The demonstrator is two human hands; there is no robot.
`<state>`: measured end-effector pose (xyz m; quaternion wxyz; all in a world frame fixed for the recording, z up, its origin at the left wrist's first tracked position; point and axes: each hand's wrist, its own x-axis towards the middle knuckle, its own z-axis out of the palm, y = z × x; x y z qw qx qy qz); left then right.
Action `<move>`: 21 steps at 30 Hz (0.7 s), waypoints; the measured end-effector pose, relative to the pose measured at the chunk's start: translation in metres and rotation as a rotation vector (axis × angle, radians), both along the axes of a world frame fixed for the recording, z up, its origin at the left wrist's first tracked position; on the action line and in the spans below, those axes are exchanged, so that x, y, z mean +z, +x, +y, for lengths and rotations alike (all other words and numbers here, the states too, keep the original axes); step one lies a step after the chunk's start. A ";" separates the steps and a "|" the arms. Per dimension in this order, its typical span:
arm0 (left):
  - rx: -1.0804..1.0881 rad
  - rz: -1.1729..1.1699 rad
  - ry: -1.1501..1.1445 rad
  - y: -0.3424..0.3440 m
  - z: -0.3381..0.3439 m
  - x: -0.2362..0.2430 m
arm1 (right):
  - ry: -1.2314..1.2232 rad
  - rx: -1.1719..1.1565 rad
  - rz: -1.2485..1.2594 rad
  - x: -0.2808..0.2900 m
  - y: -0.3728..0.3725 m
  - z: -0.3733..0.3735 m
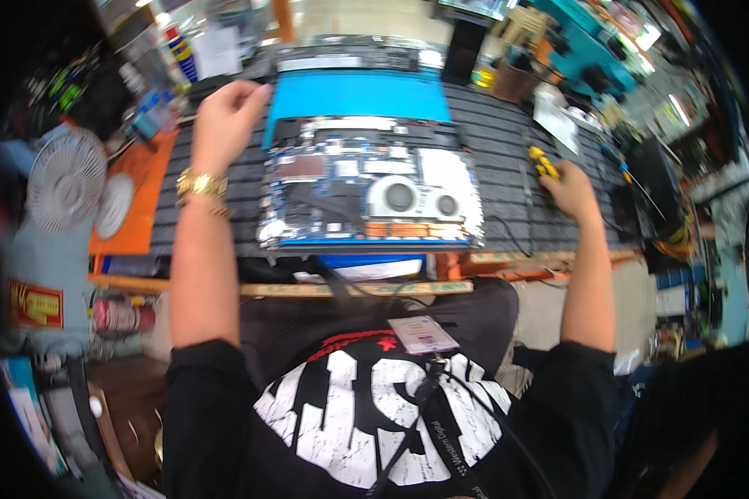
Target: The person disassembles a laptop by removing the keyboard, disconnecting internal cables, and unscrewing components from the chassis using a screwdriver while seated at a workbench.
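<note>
Probably light, stiff and best held by its thick body, the yellow-and-black handheld tool (542, 160) right of the opened, board-baring laptop (324, 202) is grasped by the right hand (572, 193); whether the curled left hand (231, 115) holds anything, I cannot tell.

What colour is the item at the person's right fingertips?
The item is yellow with black; it shows in the head view, the only one.
</note>
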<state>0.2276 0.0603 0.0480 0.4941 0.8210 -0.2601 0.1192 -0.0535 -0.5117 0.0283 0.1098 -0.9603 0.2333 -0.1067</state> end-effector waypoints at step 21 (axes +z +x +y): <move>0.017 0.091 -0.053 0.008 -0.002 -0.057 | 1.091 0.333 -0.468 0.079 0.029 0.111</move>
